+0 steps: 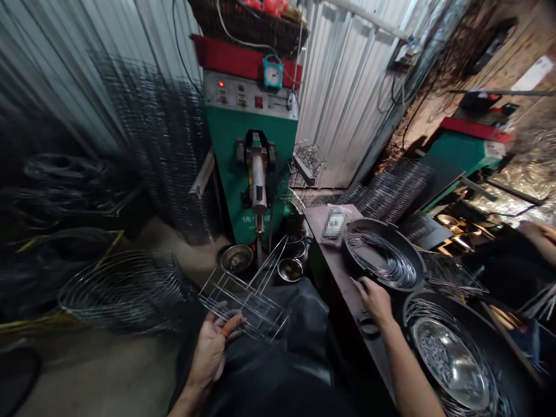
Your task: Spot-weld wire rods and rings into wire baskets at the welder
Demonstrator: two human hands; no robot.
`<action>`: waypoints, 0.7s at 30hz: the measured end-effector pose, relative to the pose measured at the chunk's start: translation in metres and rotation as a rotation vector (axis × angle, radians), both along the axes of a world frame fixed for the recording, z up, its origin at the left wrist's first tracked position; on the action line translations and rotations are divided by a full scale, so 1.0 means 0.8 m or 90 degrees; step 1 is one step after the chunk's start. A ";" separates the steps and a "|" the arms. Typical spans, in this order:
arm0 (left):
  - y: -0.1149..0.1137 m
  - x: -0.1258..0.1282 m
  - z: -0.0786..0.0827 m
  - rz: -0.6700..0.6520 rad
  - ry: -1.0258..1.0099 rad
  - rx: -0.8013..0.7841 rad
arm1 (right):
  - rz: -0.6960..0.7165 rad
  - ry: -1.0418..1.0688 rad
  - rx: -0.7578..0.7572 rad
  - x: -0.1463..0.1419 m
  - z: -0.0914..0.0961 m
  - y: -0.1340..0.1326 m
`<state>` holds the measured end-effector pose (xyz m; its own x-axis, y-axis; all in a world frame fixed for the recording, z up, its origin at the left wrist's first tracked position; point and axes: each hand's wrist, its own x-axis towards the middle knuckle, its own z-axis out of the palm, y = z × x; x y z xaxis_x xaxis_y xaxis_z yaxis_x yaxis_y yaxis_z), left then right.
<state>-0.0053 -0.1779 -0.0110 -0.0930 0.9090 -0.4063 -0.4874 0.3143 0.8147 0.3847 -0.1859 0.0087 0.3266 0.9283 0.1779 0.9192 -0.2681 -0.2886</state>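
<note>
My left hand (217, 341) is closed around the near edge of a wire rack (247, 295), with an orange wrap on one finger. The rack is a grid of thin metal rods with longer rods angled up at the far side. Its far end is near the lower electrode of a green spot welder (254, 156). My right hand (376, 298) is over the narrow bench (336, 266), fingers pinched together beside a black pan (350, 246) of bent wire pieces (391, 269). Whatever is in those fingertips is too small to make out.
Under the welder stand a metal bowl (237, 258) and a smaller bowl (290, 270). A steel bowl (449, 362) of small metal parts sits in a second black pan at right. Wire stacks (156, 145) lean at left, wire hoops (121, 292) below. A person's arm (538, 237) shows far right.
</note>
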 end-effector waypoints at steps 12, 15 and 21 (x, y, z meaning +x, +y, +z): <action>-0.015 -0.010 -0.014 0.006 -0.013 0.030 | 0.355 0.634 -0.062 -0.223 0.009 0.138; -0.011 -0.014 -0.017 0.008 -0.021 0.028 | 0.351 0.716 -0.068 -0.232 0.007 0.138; 0.001 -0.014 -0.011 0.000 -0.026 0.005 | 0.322 0.767 -0.042 -0.234 0.008 0.143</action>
<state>-0.0164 -0.1773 -0.0200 -0.0768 0.9124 -0.4020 -0.5200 0.3074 0.7970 0.1973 -0.0711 0.0149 -0.1381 0.9900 -0.0295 0.0963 -0.0162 -0.9952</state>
